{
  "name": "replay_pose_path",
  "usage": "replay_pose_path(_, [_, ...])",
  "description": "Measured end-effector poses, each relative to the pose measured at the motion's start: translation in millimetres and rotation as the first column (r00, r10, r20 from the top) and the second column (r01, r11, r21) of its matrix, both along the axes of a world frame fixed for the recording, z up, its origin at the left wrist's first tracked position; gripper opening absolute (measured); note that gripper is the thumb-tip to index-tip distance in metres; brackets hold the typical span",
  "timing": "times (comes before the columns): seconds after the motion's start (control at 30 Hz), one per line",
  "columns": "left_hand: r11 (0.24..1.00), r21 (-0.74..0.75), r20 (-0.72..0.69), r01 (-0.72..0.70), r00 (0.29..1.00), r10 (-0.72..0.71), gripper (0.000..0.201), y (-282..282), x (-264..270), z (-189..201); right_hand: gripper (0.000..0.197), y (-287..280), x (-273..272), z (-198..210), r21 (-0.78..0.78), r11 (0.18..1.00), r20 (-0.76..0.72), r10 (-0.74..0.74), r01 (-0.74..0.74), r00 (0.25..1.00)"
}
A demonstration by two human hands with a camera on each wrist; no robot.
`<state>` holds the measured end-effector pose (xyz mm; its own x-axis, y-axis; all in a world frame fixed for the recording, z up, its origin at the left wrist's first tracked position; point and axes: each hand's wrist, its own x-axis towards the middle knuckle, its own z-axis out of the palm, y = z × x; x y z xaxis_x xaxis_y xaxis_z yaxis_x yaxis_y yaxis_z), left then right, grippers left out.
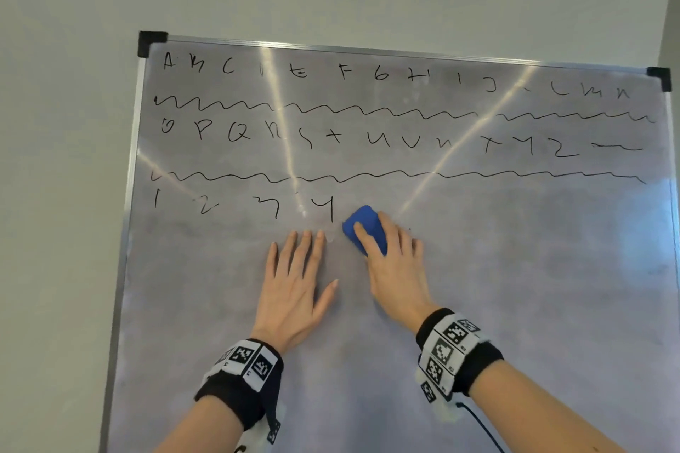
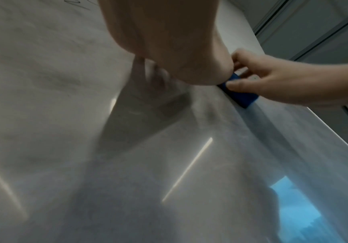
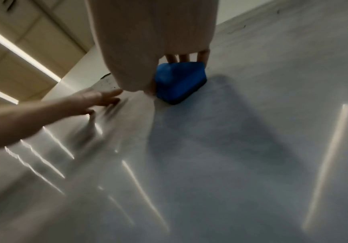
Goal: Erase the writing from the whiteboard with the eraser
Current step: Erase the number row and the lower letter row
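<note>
Right hand grips blue eraser against whiteboard, beside "4".

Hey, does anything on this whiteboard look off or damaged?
No damage shows. The whiteboard carries a grey smeary haze below the writing, probably marker residue. The right hand grips the eraser.

Head view faces the whiteboard; wrist views skim it closely.
</note>
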<state>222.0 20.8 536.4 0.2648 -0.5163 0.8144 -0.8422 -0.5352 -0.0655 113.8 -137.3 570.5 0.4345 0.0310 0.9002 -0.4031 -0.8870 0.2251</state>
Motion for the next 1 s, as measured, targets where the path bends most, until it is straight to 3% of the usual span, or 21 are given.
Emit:
replay_pose_path(0.2, [0.999,-0.014,0.002,0.043,0.999,-0.043,0.071,3.2,1.3,-0.3,0.076,2.6,9.0,27.8,0.245,0.968,0.171,-0.09,0.047,0.981])
replay_pose_path(0.33, [0.997,-0.034,-0.005,0.068,0.998,-0.068,0.068,3.1,2.7,-0.3,0.078,20.1,12.7,5.4,0.129,0.992,0.028,0.001,-0.005,1.0])
replay_pose_path(0.4, [0.995,-0.062,-0.007,0.084,0.996,-0.085,0.065,4.7,2.1,3.1,0.074,16.1,4.6,-5.6,0.133,0.989,0.027,0.061,-0.064,0.998])
replay_pose_path(0.53, [0.986,-0.067,0.059,0.156,0.987,-0.152,0.059,4.0,-3.9,9.8,0.068,20.0,4.2,-11.0,0.347,0.894,0.234,0.211,-0.284,0.949])
replay_pose_path(0.63, [0.96,0.027,0.149,0.277,0.949,-0.278,0.055,-5.0,-10.7,12.3,0.065,18.6,1.1,-15.4,0.395,0.827,0.239,0.327,-0.399,0.914])
replay_pose_path(0.77, [0.963,0.056,0.126,0.264,0.955,-0.269,0.054,-17.1,-12.5,9.1,0.048,10.8,-21.5,-14.8,0.482,0.729,0.252,0.416,-0.486,0.874])
replay_pose_path(0.87, [0.974,0.051,0.135,0.22,0.965,-0.225,0.055,-25.7,-19.0,3.8,0.047,-3.2,-35.0,-5.5,0.561,0.706,0.284,0.326,-0.432,0.902])
replay_pose_path(1.0, [0.971,-0.051,0.095,0.232,0.969,-0.226,0.058,-51.5,-42.8,3.9,0.056,-26.6,-41.5,6.1,0.646,0.758,0.036,0.087,-0.09,0.996])
